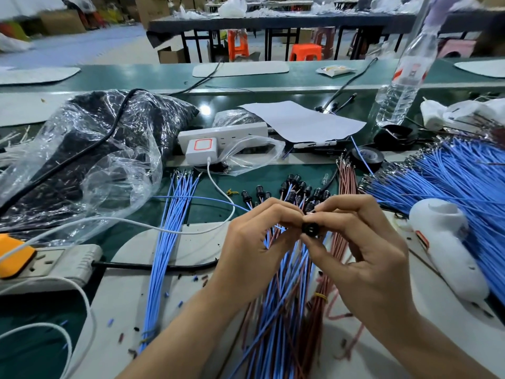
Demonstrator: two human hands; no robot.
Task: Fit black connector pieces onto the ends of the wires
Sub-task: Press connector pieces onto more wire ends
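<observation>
both hands meet just above the loose spread of blue and red wires (276,310) on the table (131,269), and the black connector piece (309,229) sits right between them. the right hand (363,250) has it clamped between thumb and forefinger, the other fingers curled loosely behind. the left hand (254,242) comes in from the opposite side, fingers curled with tips bunched against the connector's left edge, apparently pinching a blue wire (280,228) that shows just under them (the actual wire tip is hidden by the fingertips, so whether it has entered the connector can't be told). the connector's round face seems turned toward the camera, so its long axis likely runs away from the viewer rather than across from hand to hand. judging from that, the wire end has to be steered round to the connector's far or near opening, not pushed straight in from the left. the left hand does the feeding; the right only steadies. wires already fitted with connectors (293,190) lie just beyond the hands.
</observation>
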